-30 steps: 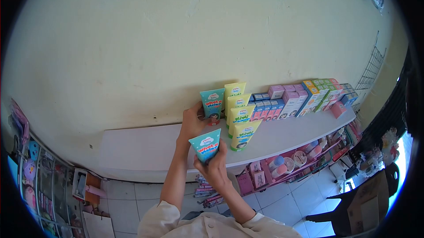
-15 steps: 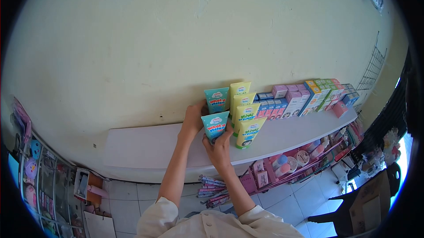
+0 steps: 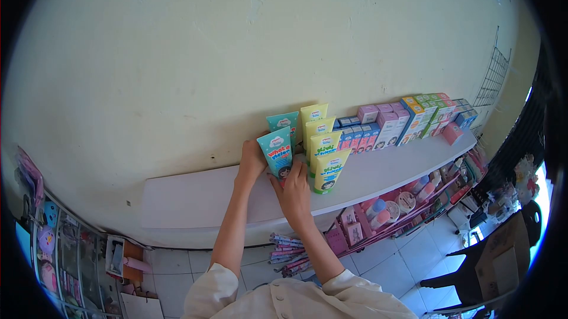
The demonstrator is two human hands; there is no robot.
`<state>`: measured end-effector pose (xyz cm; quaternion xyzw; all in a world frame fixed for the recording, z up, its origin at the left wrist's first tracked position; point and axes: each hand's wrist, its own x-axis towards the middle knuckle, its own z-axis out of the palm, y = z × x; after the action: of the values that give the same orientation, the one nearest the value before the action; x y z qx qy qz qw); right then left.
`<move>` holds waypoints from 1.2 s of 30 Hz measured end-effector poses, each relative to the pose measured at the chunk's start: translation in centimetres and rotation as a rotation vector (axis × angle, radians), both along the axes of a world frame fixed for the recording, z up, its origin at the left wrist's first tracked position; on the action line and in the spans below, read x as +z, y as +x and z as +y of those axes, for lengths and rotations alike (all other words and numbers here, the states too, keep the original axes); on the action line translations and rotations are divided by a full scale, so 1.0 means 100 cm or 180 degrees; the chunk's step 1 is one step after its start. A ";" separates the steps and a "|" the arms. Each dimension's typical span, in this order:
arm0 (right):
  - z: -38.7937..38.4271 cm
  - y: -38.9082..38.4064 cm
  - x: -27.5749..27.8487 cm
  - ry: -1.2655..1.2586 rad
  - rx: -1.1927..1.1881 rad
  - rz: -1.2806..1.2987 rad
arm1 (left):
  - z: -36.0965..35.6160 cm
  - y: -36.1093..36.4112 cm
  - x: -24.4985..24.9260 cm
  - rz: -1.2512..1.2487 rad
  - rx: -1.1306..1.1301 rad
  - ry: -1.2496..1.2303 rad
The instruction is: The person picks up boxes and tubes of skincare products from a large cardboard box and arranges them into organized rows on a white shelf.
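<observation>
My right hand [image 3: 294,193] is closed around the lower part of a teal tube [image 3: 276,146] printed "What a Melon". The tube leans to the left, its wide flat end up. My left hand [image 3: 252,160] is bent around the left side of a second teal tube [image 3: 288,121] behind it; the front tube hides its fingertips. Just right of both hands, several yellow tubes printed "Kiwi" stand in a row from front to back, the nearest yellow tube [image 3: 329,171] close to my right fingers.
A white shelf [image 3: 189,201] runs along the cream wall [image 3: 148,82]. Small blue boxes [image 3: 357,138], purple boxes [image 3: 390,127] and orange boxes [image 3: 411,119] stand farther right. Below are a pink rack [image 3: 337,241], rolled tubes [image 3: 287,254] and a dark chair [image 3: 479,266].
The front teal tube has been raised slightly and tipped to the left by my right hand. The left hand and the rear tube hold their place; the whole view has shifted a little.
</observation>
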<state>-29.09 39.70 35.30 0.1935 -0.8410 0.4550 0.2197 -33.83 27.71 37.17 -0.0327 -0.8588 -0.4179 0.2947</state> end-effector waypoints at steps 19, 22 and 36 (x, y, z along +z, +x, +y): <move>-0.007 -0.013 0.003 -0.0066 -0.0471 -0.0230 | -0.009 0.030 0.005 -0.0718 -0.0224 0.0376; -0.009 -0.016 0.003 0.0072 -0.0552 -0.0023 | -0.004 0.043 0.010 -0.0630 -0.0153 0.0646; -0.005 0.005 -0.005 -0.0374 -0.0009 0.0112 | 0.018 0.059 0.004 -0.0150 0.0041 0.0687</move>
<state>-28.55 39.19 34.77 0.1870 -0.8091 0.4998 0.2461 -27.95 29.47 37.56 0.0145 -0.8157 -0.5066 0.2788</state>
